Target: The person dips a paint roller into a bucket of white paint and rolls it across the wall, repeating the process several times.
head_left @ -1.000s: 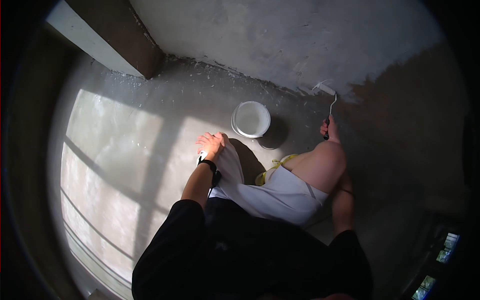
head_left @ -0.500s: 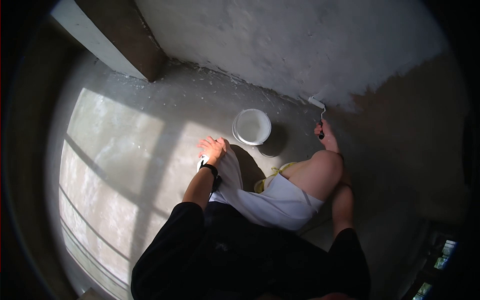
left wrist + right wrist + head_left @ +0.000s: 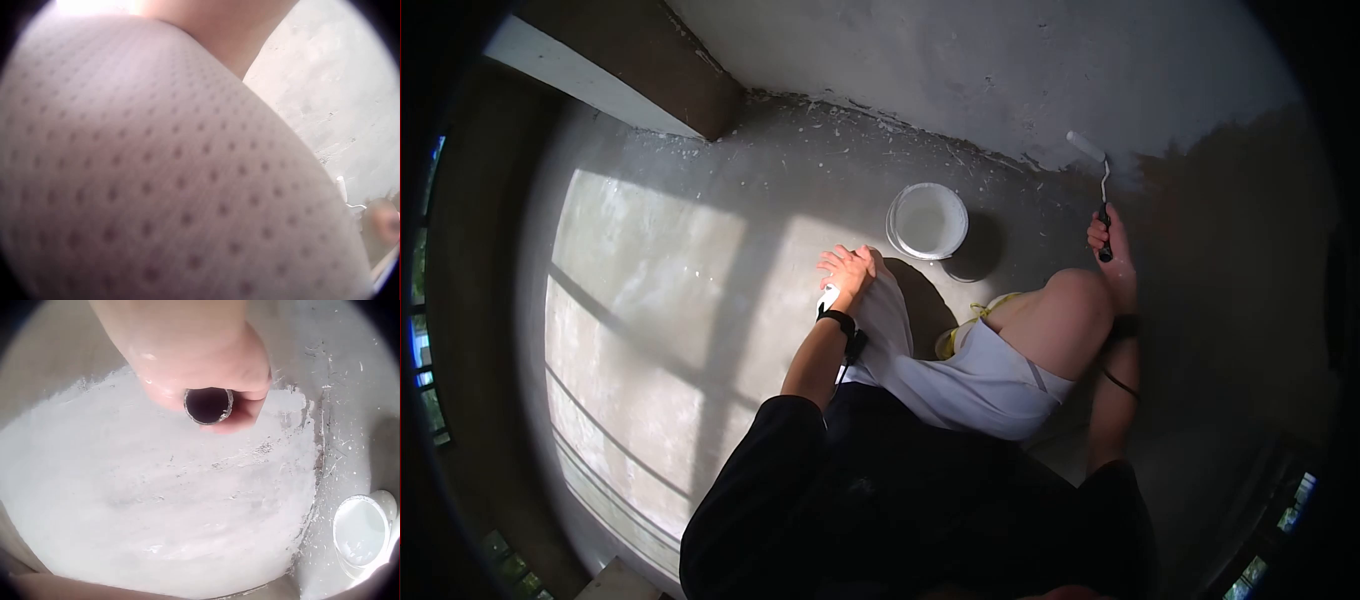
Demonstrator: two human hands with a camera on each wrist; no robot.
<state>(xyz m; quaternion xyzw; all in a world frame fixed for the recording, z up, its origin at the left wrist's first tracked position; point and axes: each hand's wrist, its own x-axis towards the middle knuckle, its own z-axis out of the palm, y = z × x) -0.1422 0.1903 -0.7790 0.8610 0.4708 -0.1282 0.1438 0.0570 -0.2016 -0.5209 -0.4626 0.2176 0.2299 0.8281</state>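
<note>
My right hand [image 3: 1115,245] grips the black handle of a paint roller [image 3: 1086,147]. In the head view, the white roller sleeve overlaps the lower wall, near the border between its pale coat and bare brown part. From the right wrist, the round end of the handle [image 3: 209,406] shows below the curled hand [image 3: 206,369]; the sleeve is hidden. My left hand [image 3: 847,270] rests on the left knee over white cloth, fingers loosely spread. Dotted white cloth [image 3: 156,175] fills most of the left wrist view, where the left hand is out of sight.
A white bucket [image 3: 930,195] with pale contents stands on the floor between the knees and wall [image 3: 960,70]. White splashes dot the floor [image 3: 800,150] along the wall's foot. A pillar [image 3: 670,70] juts out at the upper left. My bent right knee [image 3: 1075,300] is beside the right forearm.
The roller first went down to the wall's foot, then came back up and to the right with my right hand. My left hand has stayed on the knee. The head view has shifted slightly.
</note>
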